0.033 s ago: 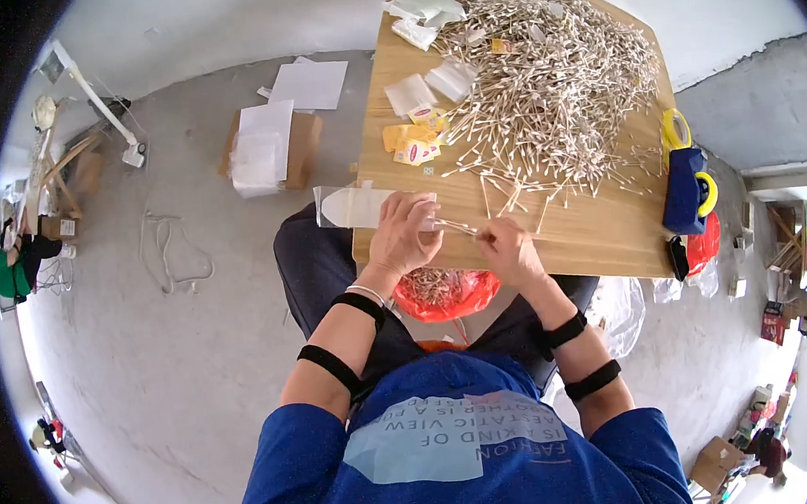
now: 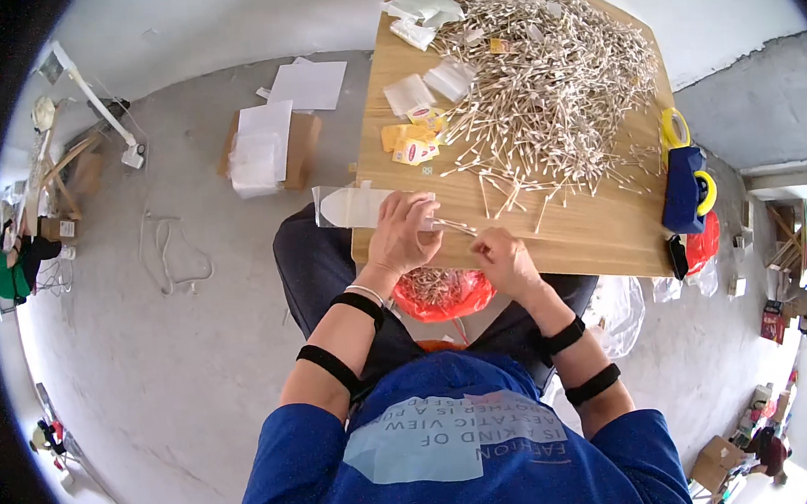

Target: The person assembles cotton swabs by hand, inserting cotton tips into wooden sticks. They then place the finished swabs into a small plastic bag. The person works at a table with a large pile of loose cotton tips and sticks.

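Your left hand (image 2: 406,233) arches over the table's (image 2: 601,236) near edge, fingers closed around a clear bag (image 2: 351,206) — cotton swabs (image 2: 454,225) poke out rightward. Your right hand (image 2: 505,259) curls beside their tips — whether it pinches any, I can't tell.

A plain grey floor (image 2: 194,363) spread around the wooden tabletop (image 2: 601,238). On the far side stood a pale wall (image 2: 290,19); the right-hand wall (image 2: 761,96) showed white above, bare grey below. Bright light glared at the right edge, beyond a cardboard box (image 2: 716,464).
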`<state>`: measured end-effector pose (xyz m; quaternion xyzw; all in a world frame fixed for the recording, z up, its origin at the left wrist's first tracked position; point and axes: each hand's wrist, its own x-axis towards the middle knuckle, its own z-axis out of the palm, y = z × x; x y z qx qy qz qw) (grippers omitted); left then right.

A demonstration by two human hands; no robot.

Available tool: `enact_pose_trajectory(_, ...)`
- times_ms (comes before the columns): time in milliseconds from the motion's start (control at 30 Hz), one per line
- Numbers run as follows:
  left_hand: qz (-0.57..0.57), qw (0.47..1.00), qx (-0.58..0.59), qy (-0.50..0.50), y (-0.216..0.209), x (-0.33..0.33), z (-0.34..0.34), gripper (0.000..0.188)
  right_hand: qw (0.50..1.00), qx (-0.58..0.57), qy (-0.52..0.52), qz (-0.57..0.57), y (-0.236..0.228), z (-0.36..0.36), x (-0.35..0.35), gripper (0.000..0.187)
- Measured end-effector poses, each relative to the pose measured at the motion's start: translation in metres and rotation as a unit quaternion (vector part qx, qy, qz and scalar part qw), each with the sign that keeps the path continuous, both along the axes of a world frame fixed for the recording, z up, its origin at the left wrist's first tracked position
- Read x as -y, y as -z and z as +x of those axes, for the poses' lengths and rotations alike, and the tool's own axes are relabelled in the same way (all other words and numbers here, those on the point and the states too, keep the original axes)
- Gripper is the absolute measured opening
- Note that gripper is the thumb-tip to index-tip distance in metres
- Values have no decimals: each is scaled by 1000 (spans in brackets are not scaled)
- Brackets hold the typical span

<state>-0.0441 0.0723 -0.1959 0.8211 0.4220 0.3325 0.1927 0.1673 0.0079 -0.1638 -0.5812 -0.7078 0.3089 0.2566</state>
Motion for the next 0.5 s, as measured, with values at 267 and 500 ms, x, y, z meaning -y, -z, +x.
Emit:
enact_pose_trajectory(267, 46, 997, -28, 53, 1, 2, 0, 32, 995, 3, 97, -19, 12, 9, 18, 16)
enact_pose_trajectory(500, 56, 996, -18, 63, 5, 1, 2, 22, 939, 89, 330, -29, 20, 14, -30, 34)
